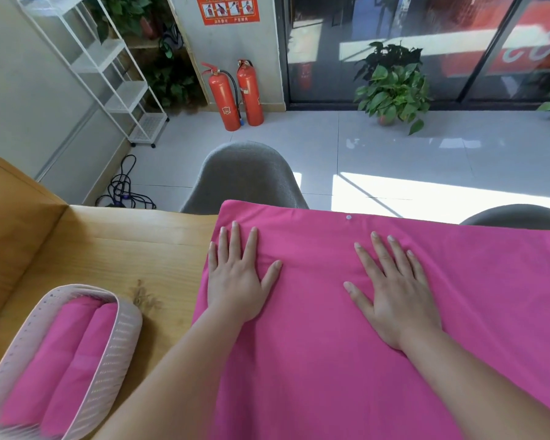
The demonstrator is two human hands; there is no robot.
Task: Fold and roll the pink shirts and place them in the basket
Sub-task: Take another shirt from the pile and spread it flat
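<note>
Head view. Left hand (235, 277): flat, fingers spread, palm down on shirt (331, 376) near its left edge, gripping nothing. Right hand (394, 296): likewise flat and spread, palm down mid-shirt. Shirt: pink, laid smooth over right part of desk (124, 249), reaching far edge. Basket (121, 338): near left corner of desk, holding two pink rolls (61, 354) side by side. Grey chair (245, 173): beyond far edge. Two extinguishers (232, 96): by wall.
</note>
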